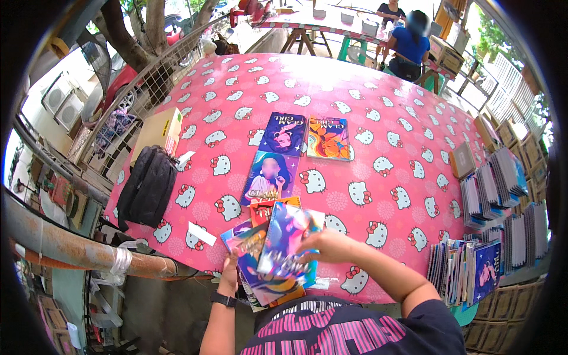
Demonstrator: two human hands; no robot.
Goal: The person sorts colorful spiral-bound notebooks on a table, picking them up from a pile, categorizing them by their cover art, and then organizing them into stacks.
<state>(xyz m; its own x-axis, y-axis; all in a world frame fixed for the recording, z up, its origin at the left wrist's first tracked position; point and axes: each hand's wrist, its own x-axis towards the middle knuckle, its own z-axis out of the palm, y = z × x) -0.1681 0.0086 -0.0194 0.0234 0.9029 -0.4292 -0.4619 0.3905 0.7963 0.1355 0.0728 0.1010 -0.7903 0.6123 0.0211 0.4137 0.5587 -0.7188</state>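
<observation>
Close to my body, my left hand [231, 267] is closed on the left edge of a fanned bunch of notebooks [249, 241] with colourful illustrated covers. Over that bunch lies a blue-and-pink notebook [283, 232], tilted and slightly blurred. My right hand [324, 245] grips its right side, the fingers partly hidden. Just beyond, an orange notebook [258, 214] shows from under the bunch. Farther off lie a purple notebook [271, 176], a dark blue one [287, 133] above it, and an orange one [328, 139] to the right.
A pink tablecloth with cat faces [384, 195] covers the table. A black bag [148, 186] and a cardboard box [160, 133] stand at left, near a white paper strip [202, 234]. Stacked notebooks [464, 266] stand at right. Two people sit at a far table.
</observation>
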